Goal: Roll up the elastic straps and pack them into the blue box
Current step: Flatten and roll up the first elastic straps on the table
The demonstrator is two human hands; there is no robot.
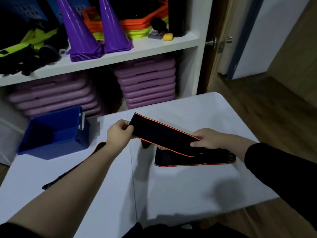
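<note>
A black elastic strap (163, 134) with orange edges is held stretched above the white table (188, 182). My left hand (118, 133) pinches its far end; my right hand (205, 139) grips it nearer its other end, and the rest of it folds down onto the table below my right hand. A second black strap (72, 169) lies flat on the table, partly hidden under my left forearm. The blue box (51, 143) stands open at the table's far left corner, and I see nothing inside it.
A white shelf unit (120, 54) stands behind the table, with purple cones (113, 28), orange and yellow markers and black gear. Stacks of purple boards (147, 83) fill the lower shelf. A door with a metal knob (211, 42) and wooden floor lie to the right.
</note>
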